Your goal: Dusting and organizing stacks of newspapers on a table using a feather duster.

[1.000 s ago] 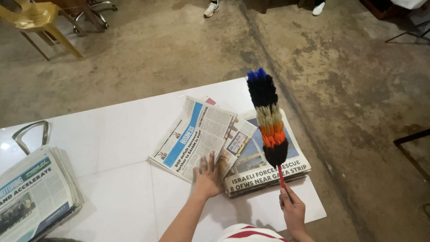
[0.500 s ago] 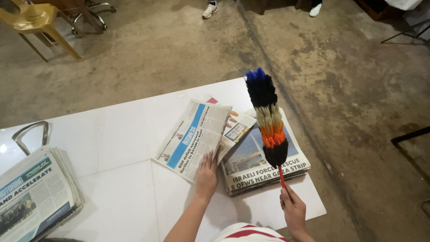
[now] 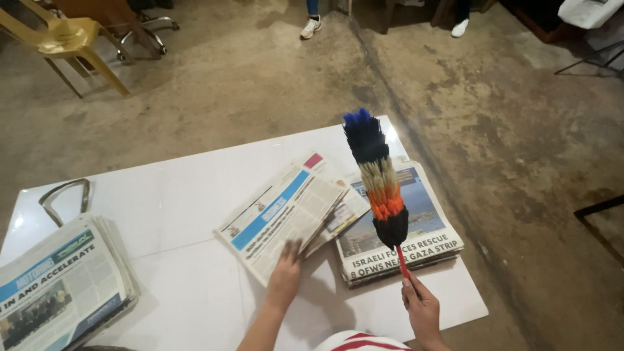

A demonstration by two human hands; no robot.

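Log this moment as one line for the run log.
left hand on folded newspaper | right hand holds feather duster over newspaper stack

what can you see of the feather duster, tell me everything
The feather duster has a thin red handle and a long fluffy head banded blue at the tip, then black, cream, orange and black near the handle. The right hand grips the handle's lower end, holding it pointing away from the person, head over the newspaper stack at the white table's right end. Whether the feathers touch the paper is unclear.
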